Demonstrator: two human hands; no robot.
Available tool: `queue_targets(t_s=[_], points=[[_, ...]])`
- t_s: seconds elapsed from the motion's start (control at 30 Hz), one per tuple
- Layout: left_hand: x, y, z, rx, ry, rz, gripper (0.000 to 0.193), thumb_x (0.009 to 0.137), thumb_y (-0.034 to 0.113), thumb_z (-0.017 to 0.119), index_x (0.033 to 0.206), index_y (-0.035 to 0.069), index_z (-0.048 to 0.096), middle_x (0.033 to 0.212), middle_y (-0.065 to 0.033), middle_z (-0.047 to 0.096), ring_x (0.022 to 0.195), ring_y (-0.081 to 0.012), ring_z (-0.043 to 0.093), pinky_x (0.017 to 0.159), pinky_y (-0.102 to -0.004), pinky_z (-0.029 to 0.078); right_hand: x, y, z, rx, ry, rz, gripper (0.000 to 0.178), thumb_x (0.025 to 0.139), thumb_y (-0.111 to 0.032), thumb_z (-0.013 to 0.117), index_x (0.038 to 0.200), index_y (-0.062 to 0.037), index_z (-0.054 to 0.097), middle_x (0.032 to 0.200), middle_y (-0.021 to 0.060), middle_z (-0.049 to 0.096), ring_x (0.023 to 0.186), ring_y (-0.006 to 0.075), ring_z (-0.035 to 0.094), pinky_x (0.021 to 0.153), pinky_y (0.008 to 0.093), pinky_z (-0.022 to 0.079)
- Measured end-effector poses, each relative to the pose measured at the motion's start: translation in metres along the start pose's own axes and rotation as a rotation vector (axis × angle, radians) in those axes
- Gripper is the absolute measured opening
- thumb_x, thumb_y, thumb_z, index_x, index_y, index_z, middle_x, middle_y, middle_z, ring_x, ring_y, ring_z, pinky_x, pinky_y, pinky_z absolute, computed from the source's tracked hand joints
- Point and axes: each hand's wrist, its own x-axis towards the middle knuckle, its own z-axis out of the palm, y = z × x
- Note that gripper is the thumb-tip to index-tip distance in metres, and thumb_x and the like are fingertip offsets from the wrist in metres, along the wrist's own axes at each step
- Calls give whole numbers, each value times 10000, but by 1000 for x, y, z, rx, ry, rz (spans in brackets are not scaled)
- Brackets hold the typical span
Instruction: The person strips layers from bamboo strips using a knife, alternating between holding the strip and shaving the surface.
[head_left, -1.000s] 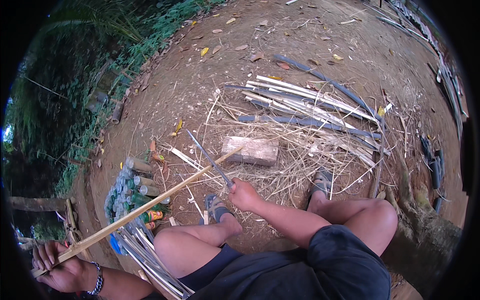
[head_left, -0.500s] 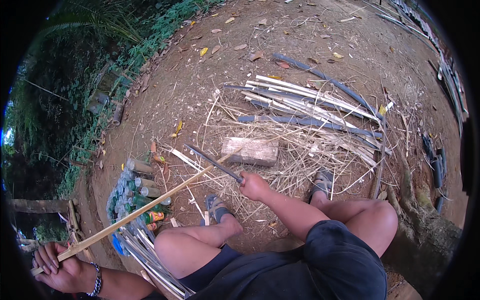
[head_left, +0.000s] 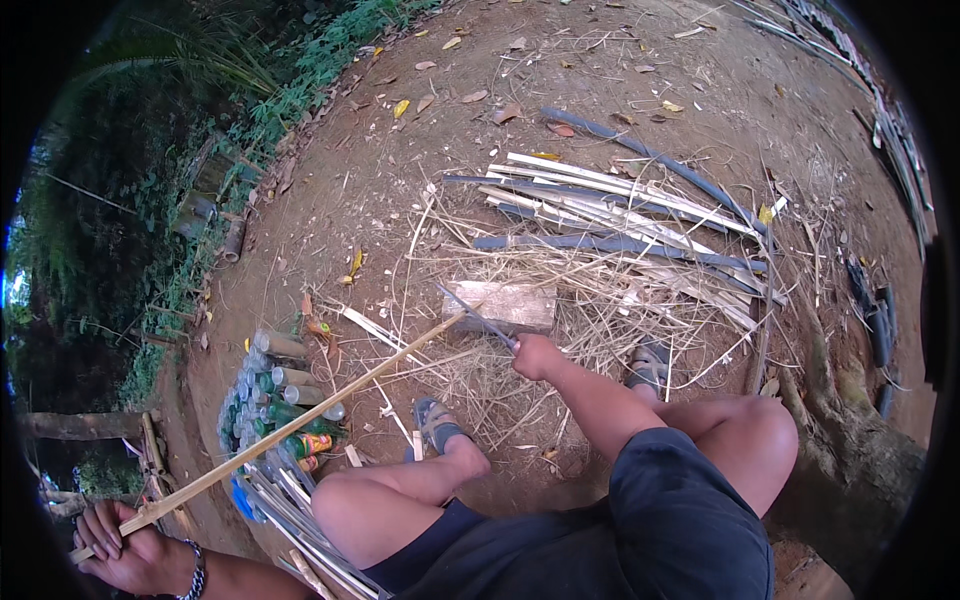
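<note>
My left hand (head_left: 125, 548), at the lower left, is closed round the near end of a long pale bamboo strip (head_left: 300, 410). The strip slants up and right, its far tip reaching the short wooden block (head_left: 520, 305) on the ground. In my right hand (head_left: 536, 357) is the handle of a long knife (head_left: 478, 315), its dark blade pointing up and left. The blade crosses the strip's far end just in front of the block's left part. Whether the edge touches the strip I cannot tell.
Beyond the block lies a pile of split strips and grey-skinned poles (head_left: 620, 243), with thin shavings (head_left: 590, 350) around it. Several bottles (head_left: 270, 400) stand left of my legs, beside a bundle of strips (head_left: 310, 530). A tree root (head_left: 835, 420) rises at right.
My right hand has moved to the right and slightly up with the knife, whose blade now lies by the block. The strip's held end has shifted slightly down.
</note>
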Motion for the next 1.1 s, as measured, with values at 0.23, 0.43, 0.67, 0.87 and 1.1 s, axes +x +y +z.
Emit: queue_targets(t_s=[0.23,0.43,0.67,0.87,1.1], points=[[-17,-6,2,147,138,96,358,991,336,471,803,32,444,622,-26,366,564,-127,373,538,-255,336,-1,-1,1,126,-20,202,317,889,-250,540,1011,12,671,1087,276,630,1027,368,623,865,433,500],[-35,3,3,145,220,94,238,973,237,528,861,36,464,693,-27,375,632,-135,377,597,-274,353,-89,-126,1,290,27,-186,239,821,-166,570,1003,-11,563,849,226,638,820,406,631,756,468,500],[-44,14,-23,121,196,75,227,967,239,555,873,55,460,714,-22,366,654,-139,370,598,-271,358,-106,-150,8,251,0,-292,212,801,-160,589,980,-48,571,844,215,646,827,396,637,738,496,500],[-46,7,-16,104,246,94,244,977,267,539,881,61,452,731,-24,373,662,-148,382,608,-277,373,-24,31,28,15,33,202,353,886,-267,545,1147,-36,607,1073,230,648,1002,378,627,870,432,499],[-34,4,-40,187,453,52,327,1027,329,401,821,77,433,697,-12,375,631,-150,392,615,-292,404,-29,-20,28,1071,24,162,260,873,-158,555,1097,-28,578,888,167,677,646,206,594,583,356,499]])
